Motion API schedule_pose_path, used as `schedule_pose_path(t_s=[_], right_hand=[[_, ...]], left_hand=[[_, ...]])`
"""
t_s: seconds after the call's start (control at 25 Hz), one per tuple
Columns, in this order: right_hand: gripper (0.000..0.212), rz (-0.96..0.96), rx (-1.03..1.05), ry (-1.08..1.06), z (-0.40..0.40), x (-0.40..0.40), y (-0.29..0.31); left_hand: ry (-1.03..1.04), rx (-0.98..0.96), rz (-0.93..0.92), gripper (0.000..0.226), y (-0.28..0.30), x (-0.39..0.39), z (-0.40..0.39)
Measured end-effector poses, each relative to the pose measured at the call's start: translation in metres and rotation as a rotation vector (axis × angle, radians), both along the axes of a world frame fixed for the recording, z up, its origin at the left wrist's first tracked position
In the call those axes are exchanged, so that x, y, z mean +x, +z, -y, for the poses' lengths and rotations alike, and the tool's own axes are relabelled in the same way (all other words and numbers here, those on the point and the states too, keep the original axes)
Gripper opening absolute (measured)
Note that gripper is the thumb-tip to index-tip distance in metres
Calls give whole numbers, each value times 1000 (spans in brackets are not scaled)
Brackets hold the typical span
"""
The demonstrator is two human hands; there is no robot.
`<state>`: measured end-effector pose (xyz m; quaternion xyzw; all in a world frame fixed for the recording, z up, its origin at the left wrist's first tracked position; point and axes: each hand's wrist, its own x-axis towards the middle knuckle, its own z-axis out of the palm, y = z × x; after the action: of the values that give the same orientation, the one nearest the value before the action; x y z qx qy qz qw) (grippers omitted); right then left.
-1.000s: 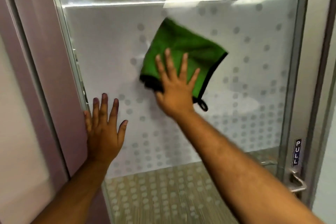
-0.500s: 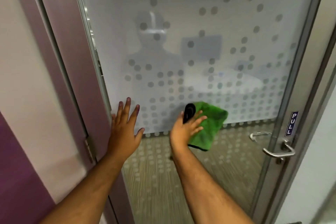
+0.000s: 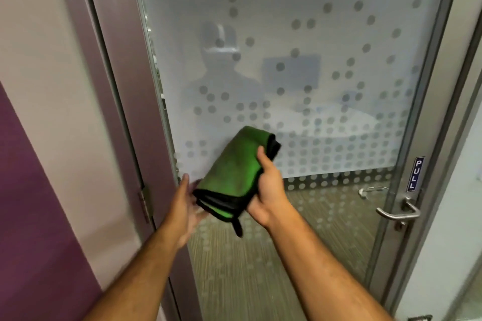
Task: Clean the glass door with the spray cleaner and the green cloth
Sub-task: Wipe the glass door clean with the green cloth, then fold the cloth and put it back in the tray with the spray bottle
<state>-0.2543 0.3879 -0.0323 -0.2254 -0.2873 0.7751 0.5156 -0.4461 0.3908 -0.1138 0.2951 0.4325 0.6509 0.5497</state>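
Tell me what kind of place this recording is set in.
Probably an office: a frosted, dot-patterned glass door in a metal frame, a PULL sign above a lever handle, and striped carpet visible through the clear lower pane.

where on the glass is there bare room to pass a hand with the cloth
Free: the frosted glass door above both hands, and the clear strip between the right hand and the door handle. Crowded: lower left, where the left hand and green cloth meet.
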Motion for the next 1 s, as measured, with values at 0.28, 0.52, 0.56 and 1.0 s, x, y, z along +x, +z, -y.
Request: schedule_pose_path(t_s=[0.28,0.52,0.56,1.0], right_hand=[[60,257,-61,-46,14,107,-59],[44,463,-25,-34,55,205,-87],[40,480,-16,-9,65,218,-91],[36,663,284,62,167,359,-142]], left_hand=[[-169,-37,66,67,-40,91,32],[-76,47,-135,46,-51,162,63],[-51,56,-146,45,-51,171,70],[50,33,-196,43,-66,290,222]])
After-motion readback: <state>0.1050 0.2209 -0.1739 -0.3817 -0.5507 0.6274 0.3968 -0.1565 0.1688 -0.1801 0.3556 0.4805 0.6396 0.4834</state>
